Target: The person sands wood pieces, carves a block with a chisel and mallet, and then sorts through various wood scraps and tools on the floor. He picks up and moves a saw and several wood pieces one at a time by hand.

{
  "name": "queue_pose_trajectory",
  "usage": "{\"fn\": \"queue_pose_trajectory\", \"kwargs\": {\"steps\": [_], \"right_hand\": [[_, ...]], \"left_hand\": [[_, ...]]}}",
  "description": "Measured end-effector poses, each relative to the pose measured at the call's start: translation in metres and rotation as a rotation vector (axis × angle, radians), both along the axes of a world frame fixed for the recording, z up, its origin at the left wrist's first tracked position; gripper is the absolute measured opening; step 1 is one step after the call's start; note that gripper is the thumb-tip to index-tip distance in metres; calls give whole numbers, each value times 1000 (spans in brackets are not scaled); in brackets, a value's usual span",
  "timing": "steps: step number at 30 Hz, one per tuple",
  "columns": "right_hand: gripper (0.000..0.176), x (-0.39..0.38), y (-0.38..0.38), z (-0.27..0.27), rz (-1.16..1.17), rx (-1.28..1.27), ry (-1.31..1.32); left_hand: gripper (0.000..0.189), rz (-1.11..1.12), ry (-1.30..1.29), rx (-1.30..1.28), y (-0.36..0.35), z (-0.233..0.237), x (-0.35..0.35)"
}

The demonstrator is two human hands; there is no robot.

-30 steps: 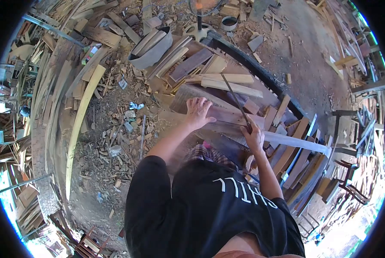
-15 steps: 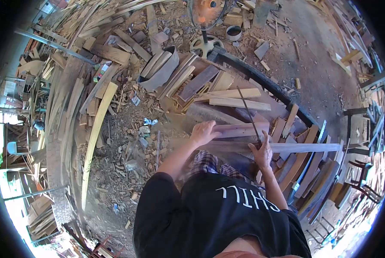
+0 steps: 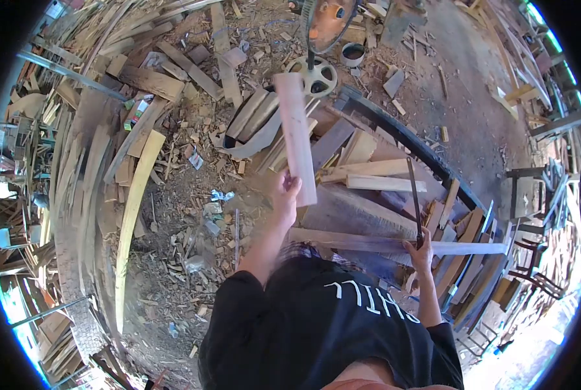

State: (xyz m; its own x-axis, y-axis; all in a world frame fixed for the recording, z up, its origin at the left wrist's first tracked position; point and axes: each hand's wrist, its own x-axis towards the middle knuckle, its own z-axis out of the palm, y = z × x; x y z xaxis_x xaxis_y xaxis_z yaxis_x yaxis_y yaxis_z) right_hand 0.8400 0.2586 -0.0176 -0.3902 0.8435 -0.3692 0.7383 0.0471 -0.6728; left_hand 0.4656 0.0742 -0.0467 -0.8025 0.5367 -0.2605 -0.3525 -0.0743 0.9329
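My left hand (image 3: 286,197) grips the lower end of a reddish-brown wooden board (image 3: 295,133), which stands up and away from me, its far end near the fan base. In my right hand (image 3: 421,252) is a thin dark rod-like tool (image 3: 414,195) that points away from me. Below the tool a long narrow plank (image 3: 467,248) lies across in front of my body, touching or close to my right fingers. Whether those fingers also hold the plank I cannot tell. Two pale wood strips (image 3: 385,182) lie just beyond on the work surface.
A fan (image 3: 328,23) on a wheel-like base (image 3: 311,77) stands ahead, beside a round can (image 3: 353,54). A curved container (image 3: 254,123) holds wood pieces. A dark beam (image 3: 407,134) edges the work area. Stacked boards lie right, a long yellow strip (image 3: 134,221) left, scraps between.
My left hand has swung the reddish board from lying crosswise to pointing away from me. My right hand, with the dark tool, has shifted slightly right and nearer my body. The view has moved slightly.
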Motion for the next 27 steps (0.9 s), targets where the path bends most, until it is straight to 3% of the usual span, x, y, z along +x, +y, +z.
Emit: {"fn": "queue_pose_trajectory", "kwargs": {"steps": [2, 6, 10, 11, 18, 20, 27], "right_hand": [[65, 9, 3, -17, 31, 63, -57], [63, 6, 2, -13, 33, 18, -13], [57, -11, -3, 6, -46, -28, -123], [57, 4, 1, -16, 52, 142, -69], [54, 8, 5, -19, 36, 66, -146], [54, 9, 4, -21, 17, 53, -77], [52, 0, 0, -11, 7, 96, -80]], "left_hand": [[29, 189, -73, 208, 15, -10, -16], [38, 360, -301, 261, 27, -4, -39], [41, 419, -344, 247, 23, -15, -56], [40, 429, -349, 238, 22, -19, -58], [38, 492, -373, 192, 23, -18, -78], [38, 512, -318, 280, 23, -20, -84], [38, 530, -349, 160, 17, -17, -99]]}}
